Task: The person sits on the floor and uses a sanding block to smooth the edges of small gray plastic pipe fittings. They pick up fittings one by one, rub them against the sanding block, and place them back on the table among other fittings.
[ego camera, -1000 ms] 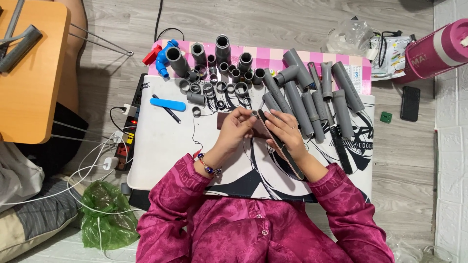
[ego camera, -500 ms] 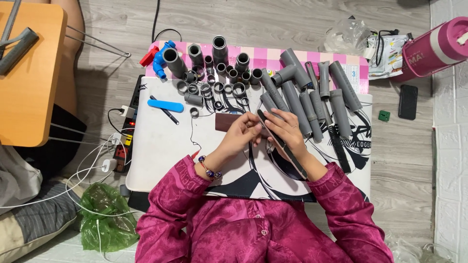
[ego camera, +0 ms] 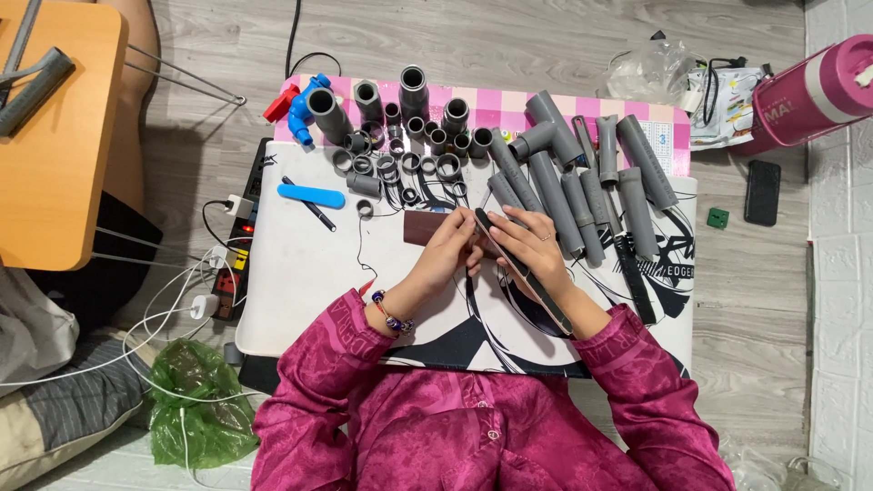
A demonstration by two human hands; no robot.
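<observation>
Right now both hands meet over the middle of the bench (ego camera: 300, 273), w/ a white printed mat under them. Left hand (ego camera: 446, 250) has its grip clenched on a small dark-brown flat block (ego camera: 426, 228), fingertips over its right end, so the block sits steady, jutting out to the left of that grip. Right hand (ego camera: 527, 250) is grasping a long slim file-like strip (ego camera: 523, 271), which runs diagonally from just above the fingers down past the wrist; held that way its upper end meets the block's edge, prob. for rubbing. Can't tell if strip and block actually touch. Beyond the hands, away from the person, short grey pipe rings and couplers (ego camera: 400, 136) stand in a cluster, within easy reach. Up and right of the right grip, long grey pipe lengths (ego camera: 582, 191) lie side by side, sorted by kind. Well left of the left grip lie a blue nail-file-shaped tool (ego camera: 312, 195) and a dark pen (ego camera: 309, 205). A blue-and-red valve (ego camera: 293, 102) sits at the far left corner, a pink flask (ego camera: 809, 91) on the floor far right.
</observation>
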